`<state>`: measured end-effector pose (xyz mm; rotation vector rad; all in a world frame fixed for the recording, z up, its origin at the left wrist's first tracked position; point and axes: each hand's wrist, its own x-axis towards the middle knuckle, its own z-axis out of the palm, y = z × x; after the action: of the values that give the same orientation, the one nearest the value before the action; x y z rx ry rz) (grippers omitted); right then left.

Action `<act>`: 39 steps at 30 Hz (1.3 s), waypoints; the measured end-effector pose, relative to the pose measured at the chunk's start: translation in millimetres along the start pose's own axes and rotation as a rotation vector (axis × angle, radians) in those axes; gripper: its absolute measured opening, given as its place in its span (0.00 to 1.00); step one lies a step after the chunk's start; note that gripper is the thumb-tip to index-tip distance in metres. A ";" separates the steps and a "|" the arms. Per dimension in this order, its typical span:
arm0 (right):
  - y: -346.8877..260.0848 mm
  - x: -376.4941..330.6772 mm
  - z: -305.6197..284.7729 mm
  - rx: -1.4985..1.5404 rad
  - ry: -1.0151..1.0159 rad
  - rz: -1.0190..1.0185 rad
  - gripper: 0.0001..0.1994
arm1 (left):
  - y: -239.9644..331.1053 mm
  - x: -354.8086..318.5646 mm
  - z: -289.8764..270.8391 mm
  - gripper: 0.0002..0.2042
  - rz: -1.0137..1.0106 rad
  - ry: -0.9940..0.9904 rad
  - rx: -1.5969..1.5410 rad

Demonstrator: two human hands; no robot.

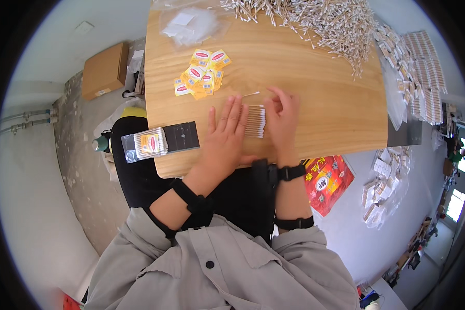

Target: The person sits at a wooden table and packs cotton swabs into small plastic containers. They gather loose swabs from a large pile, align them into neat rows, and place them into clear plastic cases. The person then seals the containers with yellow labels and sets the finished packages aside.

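Note:
A neat row of cotton swabs [254,123] lies side by side on the wooden table [325,108]. My left hand [222,137] rests flat over the row's left part, fingers stretched out, hiding the swabs beneath. Beside the row's right ends is my right hand [285,120], its fingers loosely bent and apart, with nothing visible in them. One loose cotton swab [251,94] lies just beyond the row, between the hands. Farther left is a pile of yellow paper labels [195,75]. A filled clear packet of swabs [151,143] sits on a dark strip [185,135] at the table's left edge.
A big heap of loose swabs [325,26] covers the far right of the table. Clear plastic bags [191,26] lie at the far left. Packed swabs [423,67] are stacked beyond the right edge. A red printed bag [326,182] and a cardboard box [104,71] are below table level.

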<state>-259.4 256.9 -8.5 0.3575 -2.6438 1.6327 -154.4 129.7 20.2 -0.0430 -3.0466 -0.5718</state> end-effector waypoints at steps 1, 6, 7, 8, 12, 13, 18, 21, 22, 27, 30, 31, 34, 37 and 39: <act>0.5 9.0 -4.3 -0.045 -0.075 -0.064 0.13 | 3.5 -0.3 0.5 0.61 -0.010 -0.021 0.007; 3.3 37.8 -12.8 -0.186 -0.377 -0.134 0.10 | 6.8 -1.4 9.8 0.61 -0.029 -0.043 -0.008; 4.8 40.9 -12.4 -0.183 -0.335 -0.098 0.09 | 6.1 -1.4 10.9 0.61 -0.025 -0.043 -0.002; 6.7 43.3 -11.9 -0.180 -0.291 -0.061 0.09 | 5.8 -1.2 11.4 0.61 -0.022 -0.043 0.004; 7.0 36.2 -13.7 -0.122 -0.119 -0.071 0.08 | 4.9 -3.8 15.1 0.61 -0.019 -0.040 0.012; 8.0 33.8 -14.5 -0.140 -0.138 -0.120 0.08 | 4.8 -4.0 15.8 0.61 -0.020 -0.030 0.003; 10.4 24.9 -8.5 -0.059 0.003 -0.069 0.07 | 5.0 -3.3 14.4 0.60 -0.023 -0.042 0.010; -0.2 16.4 -6.7 -0.147 0.056 -0.106 0.06 | 5.4 -3.7 12.5 0.59 -0.023 -0.105 0.133; 0.0 12.1 -6.7 -0.132 0.047 -0.101 0.06 | 4.5 -4.8 13.0 0.59 -0.028 -0.089 0.112; 3.3 -0.4 -11.6 -0.107 -0.105 -0.086 0.06 | -0.5 -9.2 13.2 0.57 -0.032 -0.030 0.048; 1.9 9.7 -14.6 -0.196 -0.200 -0.077 0.07 | -0.7 -9.8 13.2 0.57 -0.034 -0.013 0.059; 1.9 11.7 -13.4 -0.147 -0.158 -0.056 0.07 | -0.1 -9.4 12.2 0.57 -0.039 -0.022 0.058; -3.3 15.4 -9.4 -0.090 -0.118 -0.032 0.08 | -0.4 -9.6 9.3 0.57 -0.053 -0.029 0.054; -5.0 11.8 -14.5 -0.201 -0.197 -0.052 0.09 | 0.4 -11.2 12.8 0.57 -0.047 -0.027 0.045; -3.5 14.2 -10.2 -0.224 -0.186 -0.062 0.10 | -0.6 -10.2 12.3 0.57 -0.040 -0.031 0.067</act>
<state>-273.6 261.8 1.1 0.6034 -2.8790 1.3277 -144.7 133.4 8.1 0.0121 -3.1008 -0.4752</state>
